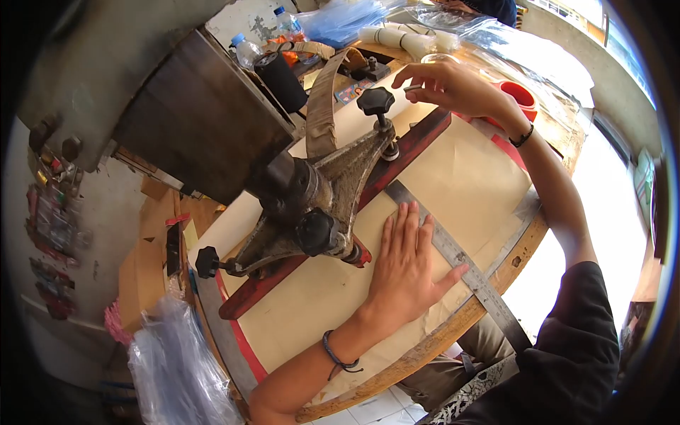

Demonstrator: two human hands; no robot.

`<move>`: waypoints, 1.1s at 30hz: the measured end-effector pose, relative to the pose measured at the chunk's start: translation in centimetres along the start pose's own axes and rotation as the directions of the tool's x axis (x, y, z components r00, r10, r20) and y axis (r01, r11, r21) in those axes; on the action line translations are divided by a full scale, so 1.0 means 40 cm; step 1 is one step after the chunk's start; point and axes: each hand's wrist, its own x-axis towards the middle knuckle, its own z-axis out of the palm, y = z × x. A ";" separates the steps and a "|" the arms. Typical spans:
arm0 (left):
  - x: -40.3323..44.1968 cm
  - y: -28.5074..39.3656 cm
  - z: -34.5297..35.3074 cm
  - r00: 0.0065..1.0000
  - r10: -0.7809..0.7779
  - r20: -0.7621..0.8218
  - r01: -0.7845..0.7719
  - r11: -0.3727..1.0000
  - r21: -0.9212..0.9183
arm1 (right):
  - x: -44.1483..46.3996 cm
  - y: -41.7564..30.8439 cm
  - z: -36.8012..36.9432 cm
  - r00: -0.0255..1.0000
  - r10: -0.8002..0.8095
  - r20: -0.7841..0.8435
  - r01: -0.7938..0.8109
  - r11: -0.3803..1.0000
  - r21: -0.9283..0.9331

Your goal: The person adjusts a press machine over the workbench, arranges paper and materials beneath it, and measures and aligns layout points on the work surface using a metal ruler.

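Observation:
My left hand [402,273] lies flat on the tan sheet [312,304], fingers stretched out. Its fingertips and thumb rest at the edge of a metal ruler [453,255], which runs diagonally across the sheet and past the wooden table edge. Raised over the far end of a long red bar [411,152], my right hand [443,86] has bent fingers and seems to have a small thin item between thumb and fingers, too small to name. The black star knob [375,101] of the machine is just left of it.
A heavy metal machine arm [202,117] with a bracket [347,170] reaches over the table from the left. Clear plastic bags [180,361] hang at the lower left. Bottles, plastic rolls [400,40] and a red tape roll [519,95] lie at the back. Part of another person shows there.

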 end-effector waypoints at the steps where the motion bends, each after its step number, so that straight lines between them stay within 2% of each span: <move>1: 0.000 0.000 0.002 1.000 0.000 -0.008 0.000 1.000 0.003 | 0.000 -0.003 0.002 1.000 -0.011 0.011 0.011 1.000 0.010; 4: 0.000 0.000 0.003 1.000 0.005 -0.016 -0.005 1.000 0.010 | -0.001 -0.009 -0.002 0.999 -0.024 0.034 0.024 1.000 -0.006; 7: 0.002 0.002 0.001 1.000 -0.007 -0.016 0.007 1.000 0.025 | -0.004 0.005 -0.013 0.997 -0.063 -0.039 0.062 0.998 -0.034; 8: 0.001 0.004 0.000 1.000 -0.016 -0.020 0.017 0.999 0.029 | -0.002 0.010 -0.022 0.999 0.022 -0.029 -0.023 0.999 -0.028; 11: -0.001 0.007 0.001 0.999 -0.039 -0.022 0.040 0.998 0.049 | -0.005 0.037 -0.042 0.993 0.114 -0.025 -0.115 0.991 -0.066; 14: -0.002 0.002 0.005 0.999 -0.037 -0.024 0.038 0.998 0.059 | -0.015 0.103 -0.030 0.999 0.053 0.011 -0.052 0.997 -0.055; 17: -0.002 0.003 0.005 0.999 -0.028 -0.020 0.029 0.998 0.061 | -0.024 0.113 -0.021 0.979 0.188 0.083 -0.185 0.982 -0.042; 18: -0.002 0.002 0.003 1.000 -0.025 -0.017 0.026 0.998 0.062 | -0.029 0.112 -0.011 0.983 0.171 0.061 -0.171 0.985 -0.007; 22: -0.005 0.000 0.006 1.000 -0.020 -0.009 0.020 0.997 0.074 | -0.027 0.085 -0.010 0.925 0.290 0.245 -0.311 0.949 0.052; 25: -0.006 -0.001 0.006 1.000 -0.017 -0.008 0.018 0.997 0.077 | -0.020 0.112 0.003 0.934 0.185 0.305 -0.203 0.979 0.027; 26: -0.006 0.000 0.005 1.000 -0.018 -0.007 0.018 0.997 0.077 | -0.019 0.120 0.012 0.932 0.196 0.305 -0.213 0.977 0.023; 29: -0.004 0.002 0.003 1.000 -0.015 -0.003 0.016 0.997 0.078 | -0.017 0.141 0.026 0.979 -0.018 0.201 -0.004 0.994 0.108; 33: -0.005 0.000 0.005 1.000 -0.010 -0.012 0.010 0.997 0.072 | -0.019 0.127 0.013 0.959 0.172 0.225 -0.186 0.982 0.041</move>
